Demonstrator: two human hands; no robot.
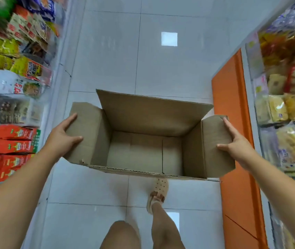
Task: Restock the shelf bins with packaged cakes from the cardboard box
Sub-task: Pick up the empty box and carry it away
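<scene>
Open cardboard box, left hand and right hand in apparent grip on its side flaps.

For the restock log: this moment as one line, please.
open brown cardboard box: empty, held over white tiled floor | left hand: grips left flap | right hand: grips right flap

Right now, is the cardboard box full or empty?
Empty: the cardboard box has its flaps open and shows only its bare bottom, nothing inside.
</scene>
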